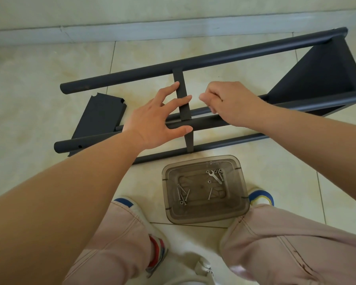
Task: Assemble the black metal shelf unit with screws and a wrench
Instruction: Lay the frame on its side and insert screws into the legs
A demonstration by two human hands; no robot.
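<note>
Black shelf frame point(203, 56) lies sideways on the tile.
Your left hand point(152, 118) spreads open over it; your right hand point(230, 103) is curled, contents unclear.

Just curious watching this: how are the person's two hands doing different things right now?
The left hand is spread open, fingers straight, across the crossbar; the right hand is curled, fingertips pinched together. Whether it holds a screw is too small to tell. Both hover over the shelf frame; neither holds the wrench.

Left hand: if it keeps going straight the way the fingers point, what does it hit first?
The left hand points up and right, with its fingers already over the flat black crossbar. That crossbar comes first, probably; depth is unclear, so actual contact can't be confirmed.
</note>
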